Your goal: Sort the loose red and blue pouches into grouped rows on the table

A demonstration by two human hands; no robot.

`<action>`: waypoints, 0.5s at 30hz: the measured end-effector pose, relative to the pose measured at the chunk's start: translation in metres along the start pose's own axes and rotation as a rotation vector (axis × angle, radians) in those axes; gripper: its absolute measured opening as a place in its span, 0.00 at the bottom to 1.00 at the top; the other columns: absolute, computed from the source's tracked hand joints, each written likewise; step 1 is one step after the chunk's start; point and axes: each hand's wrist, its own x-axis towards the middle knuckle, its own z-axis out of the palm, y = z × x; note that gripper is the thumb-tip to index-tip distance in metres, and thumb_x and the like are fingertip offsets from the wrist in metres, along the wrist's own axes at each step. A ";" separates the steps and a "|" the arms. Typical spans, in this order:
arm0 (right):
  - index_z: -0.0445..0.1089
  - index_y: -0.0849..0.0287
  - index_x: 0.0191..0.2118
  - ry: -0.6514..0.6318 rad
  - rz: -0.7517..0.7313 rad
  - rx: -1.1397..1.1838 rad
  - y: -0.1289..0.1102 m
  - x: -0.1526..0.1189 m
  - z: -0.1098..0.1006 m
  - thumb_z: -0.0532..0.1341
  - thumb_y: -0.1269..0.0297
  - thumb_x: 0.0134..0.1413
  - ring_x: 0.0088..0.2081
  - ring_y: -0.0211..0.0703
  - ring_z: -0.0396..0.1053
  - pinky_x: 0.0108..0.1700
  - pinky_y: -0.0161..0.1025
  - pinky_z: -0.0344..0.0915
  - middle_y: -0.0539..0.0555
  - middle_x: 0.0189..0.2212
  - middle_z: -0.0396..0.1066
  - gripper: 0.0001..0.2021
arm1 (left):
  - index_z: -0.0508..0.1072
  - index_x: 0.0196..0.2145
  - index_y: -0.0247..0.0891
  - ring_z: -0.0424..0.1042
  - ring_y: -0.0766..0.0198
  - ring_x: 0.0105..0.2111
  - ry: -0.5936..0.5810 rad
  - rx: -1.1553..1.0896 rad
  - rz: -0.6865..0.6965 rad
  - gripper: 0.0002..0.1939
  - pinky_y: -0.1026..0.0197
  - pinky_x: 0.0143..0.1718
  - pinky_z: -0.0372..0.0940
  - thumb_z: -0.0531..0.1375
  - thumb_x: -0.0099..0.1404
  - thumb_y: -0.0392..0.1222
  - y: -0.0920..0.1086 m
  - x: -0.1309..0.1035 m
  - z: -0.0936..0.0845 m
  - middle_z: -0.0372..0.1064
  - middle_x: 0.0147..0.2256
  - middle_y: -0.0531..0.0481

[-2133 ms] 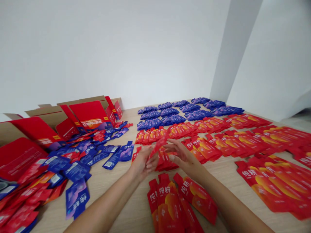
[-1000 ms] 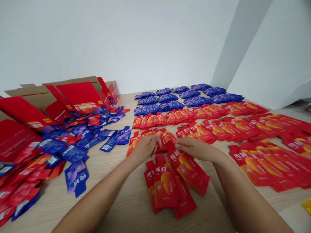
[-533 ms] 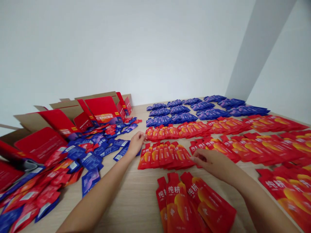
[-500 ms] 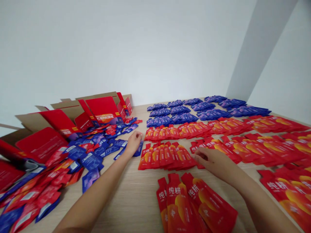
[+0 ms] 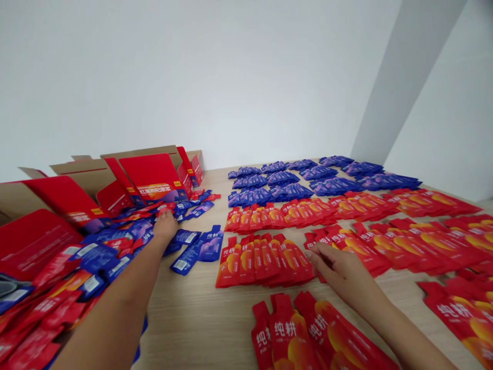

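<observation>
Partly hidden – left hand (image 5: 165, 224) fingertips in mixed pouches (image 5: 115, 241) | grip unclear

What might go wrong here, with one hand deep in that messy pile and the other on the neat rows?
The left hand reaches into the mixed pile, where red and blue pouches overlap, so it may grab the wrong colour. The right hand rests beside the fanned red row and might nudge it crooked.

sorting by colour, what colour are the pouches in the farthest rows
Blue, shown in the head view: the far pouches lie behind the red pouches.
</observation>
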 end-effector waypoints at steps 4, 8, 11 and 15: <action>0.60 0.55 0.24 0.067 -0.030 0.026 0.002 -0.001 0.001 0.46 0.55 0.61 0.21 0.40 0.63 0.25 0.36 0.54 0.49 0.18 0.64 0.17 | 0.64 0.52 0.21 0.65 0.47 0.52 -0.093 0.099 0.004 0.18 0.46 0.51 0.62 0.52 0.66 0.34 -0.003 0.006 -0.003 0.64 0.51 0.28; 0.61 0.55 0.24 0.115 -0.061 0.021 0.001 -0.001 0.001 0.48 0.56 0.60 0.20 0.39 0.62 0.24 0.35 0.53 0.48 0.17 0.64 0.16 | 0.66 0.50 0.37 0.69 0.59 0.44 -0.126 0.148 0.007 0.18 0.50 0.44 0.68 0.57 0.65 0.46 -0.009 -0.005 -0.019 0.66 0.49 0.45; 0.60 0.55 0.23 0.138 -0.067 0.026 -0.002 -0.001 -0.001 0.49 0.56 0.59 0.19 0.38 0.61 0.23 0.34 0.53 0.48 0.16 0.62 0.16 | 0.69 0.46 0.30 0.72 0.55 0.41 -0.050 0.135 -0.008 0.14 0.51 0.41 0.67 0.54 0.66 0.40 -0.009 -0.017 -0.037 0.70 0.42 0.39; 0.60 0.55 0.23 0.155 -0.062 0.068 -0.008 -0.001 -0.004 0.48 0.56 0.59 0.19 0.39 0.62 0.23 0.35 0.53 0.48 0.16 0.63 0.16 | 0.68 0.45 0.30 0.73 0.48 0.39 0.179 0.060 -0.043 0.17 0.53 0.38 0.65 0.44 0.68 0.39 0.003 -0.024 -0.069 0.73 0.37 0.34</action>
